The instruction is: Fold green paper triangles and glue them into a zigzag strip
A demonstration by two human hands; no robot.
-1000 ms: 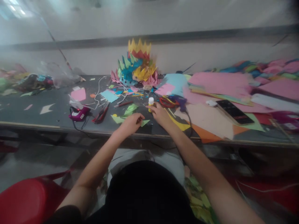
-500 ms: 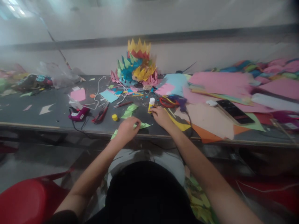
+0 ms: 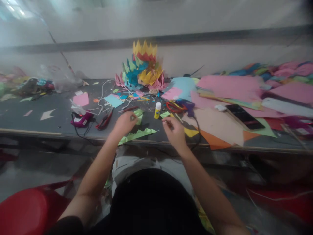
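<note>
My left hand (image 3: 126, 122) is at the table's front, its fingers bent together at a light green folded paper (image 3: 139, 116). A zigzag strip of light green folded paper (image 3: 139, 134) lies along the table edge below it. Between my hands a yellow glue stick (image 3: 157, 111) with a white end stands upright. To its right, my right hand (image 3: 172, 128) has thumb and fingers pinched beside a small green paper piece (image 3: 165, 114); whatever is between the fingertips is too small to make out.
A colourful folded-paper model (image 3: 143, 70) stands at the back. Red-handled pliers (image 3: 105, 120) and a purple device (image 3: 81, 120) lie left. Orange-handled scissors (image 3: 176, 106), coloured sheets (image 3: 220, 122) and a phone (image 3: 244, 117) are right. A red stool (image 3: 31, 209) stands lower left.
My left hand has moved up and left, off the green strip to the folded paper. My right hand has left the glue stick and shifted slightly right. The yellow cap is no longer visible.
</note>
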